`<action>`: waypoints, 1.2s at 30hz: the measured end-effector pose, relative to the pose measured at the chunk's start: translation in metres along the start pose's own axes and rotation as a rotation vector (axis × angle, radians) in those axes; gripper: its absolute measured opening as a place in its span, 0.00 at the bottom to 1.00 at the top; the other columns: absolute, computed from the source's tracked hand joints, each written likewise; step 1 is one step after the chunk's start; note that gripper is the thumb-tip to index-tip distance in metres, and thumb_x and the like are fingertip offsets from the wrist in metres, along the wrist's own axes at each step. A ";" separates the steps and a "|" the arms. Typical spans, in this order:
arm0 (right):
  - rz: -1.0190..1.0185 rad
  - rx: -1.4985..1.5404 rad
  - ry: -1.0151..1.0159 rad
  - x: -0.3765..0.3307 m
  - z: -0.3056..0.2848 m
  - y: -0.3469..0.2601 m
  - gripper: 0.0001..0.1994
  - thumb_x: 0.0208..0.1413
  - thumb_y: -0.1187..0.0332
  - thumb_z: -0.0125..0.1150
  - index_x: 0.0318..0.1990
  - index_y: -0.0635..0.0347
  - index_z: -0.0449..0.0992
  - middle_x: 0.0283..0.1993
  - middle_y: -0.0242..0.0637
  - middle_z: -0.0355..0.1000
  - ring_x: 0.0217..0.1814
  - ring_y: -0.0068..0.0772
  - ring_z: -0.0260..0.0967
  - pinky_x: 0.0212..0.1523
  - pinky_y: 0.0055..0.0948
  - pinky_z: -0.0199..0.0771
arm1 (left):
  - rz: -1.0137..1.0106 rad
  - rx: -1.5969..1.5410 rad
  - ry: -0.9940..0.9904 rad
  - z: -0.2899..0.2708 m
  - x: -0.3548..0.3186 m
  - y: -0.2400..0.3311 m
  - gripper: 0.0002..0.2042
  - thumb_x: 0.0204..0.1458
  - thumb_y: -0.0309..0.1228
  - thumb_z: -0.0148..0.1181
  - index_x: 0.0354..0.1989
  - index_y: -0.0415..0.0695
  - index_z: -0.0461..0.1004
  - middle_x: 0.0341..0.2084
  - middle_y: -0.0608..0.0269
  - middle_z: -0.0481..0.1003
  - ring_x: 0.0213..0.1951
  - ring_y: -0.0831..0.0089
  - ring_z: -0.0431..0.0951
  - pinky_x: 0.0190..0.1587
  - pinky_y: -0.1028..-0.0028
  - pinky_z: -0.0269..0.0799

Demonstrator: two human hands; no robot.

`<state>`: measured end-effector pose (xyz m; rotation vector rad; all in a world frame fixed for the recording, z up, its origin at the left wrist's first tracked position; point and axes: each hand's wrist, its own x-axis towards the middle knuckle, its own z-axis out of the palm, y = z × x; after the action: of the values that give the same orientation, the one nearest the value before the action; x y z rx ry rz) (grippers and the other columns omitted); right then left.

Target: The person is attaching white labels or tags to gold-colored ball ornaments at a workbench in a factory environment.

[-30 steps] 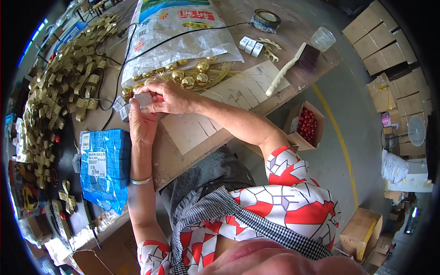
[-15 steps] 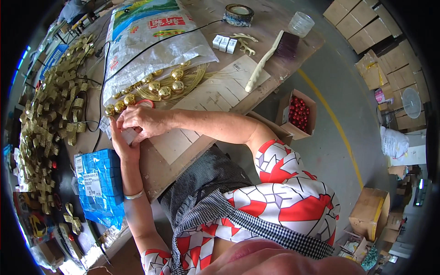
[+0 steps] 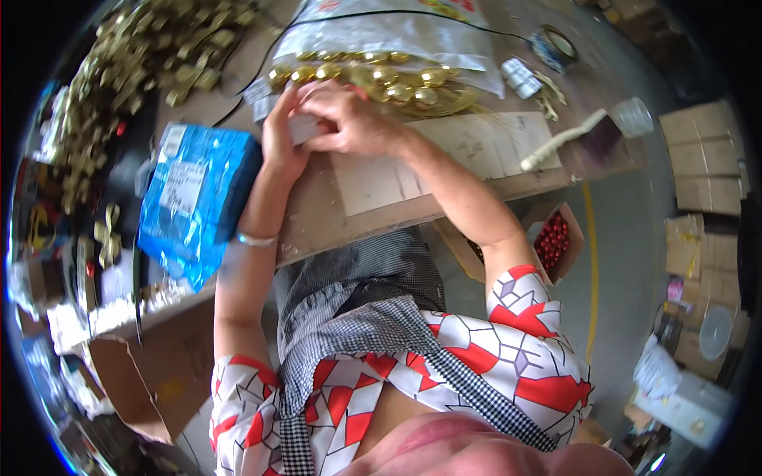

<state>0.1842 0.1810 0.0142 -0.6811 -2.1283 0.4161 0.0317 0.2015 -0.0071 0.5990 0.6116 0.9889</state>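
My view has tipped, the bench (image 3: pixel 312 216) now higher in it; my left hand (image 3: pixel 280 136) and right hand (image 3: pixel 353 117), fingers curled, together grasp a white block (image 3: pixel 303 128).

Brown worktable (image 3: pixel 317 198) before me, its near edge slanting up toward my right. Floor (image 3: pixel 635 238): plain grey, marked by a yellow line (image 3: pixel 592 262) running lengthwise beyond the table's right side. Farther right I note stacked brown cartons (image 3: pixel 702 151), with a white box (image 3: pixel 686 406) lower down. Open carton (image 3: pixel 131 381) at my lower left. Light: small bright strip (image 3: pixel 657 462), lower right; bluish-white glow (image 3: pixel 11 254) along the left rim. Upper right dim, detail blurred.
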 end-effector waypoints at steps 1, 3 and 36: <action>0.140 0.038 -0.079 0.004 -0.011 -0.012 0.25 0.41 0.63 0.71 0.48 0.63 0.72 0.53 0.43 0.67 0.56 0.37 0.63 0.57 0.35 0.63 | -0.003 -0.074 -0.029 -0.003 0.002 0.001 0.17 0.58 0.44 0.48 0.42 0.44 0.72 0.30 0.64 0.75 0.31 0.71 0.76 0.34 0.73 0.73; 0.198 0.352 -0.037 0.006 -0.025 -0.006 0.25 0.47 0.64 0.67 0.53 0.62 0.69 0.52 0.38 0.69 0.53 0.30 0.66 0.53 0.30 0.68 | 0.038 -0.122 -0.075 -0.002 0.011 -0.002 0.20 0.58 0.47 0.46 0.43 0.42 0.72 0.23 0.65 0.73 0.27 0.72 0.74 0.30 0.72 0.71; 0.678 -0.653 -0.790 0.002 -0.042 -0.015 0.09 0.42 0.74 0.61 0.34 0.63 0.76 0.40 0.46 0.75 0.51 0.48 0.69 0.52 0.62 0.57 | 0.828 1.495 -0.345 0.010 -0.007 -0.020 0.38 0.40 0.57 0.62 0.56 0.42 0.63 0.32 0.52 0.75 0.40 0.54 0.74 0.43 0.60 0.69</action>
<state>0.2124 0.1726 0.0480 -1.8895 -2.7487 0.3708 0.0476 0.1844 -0.0129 2.4361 0.7347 0.9920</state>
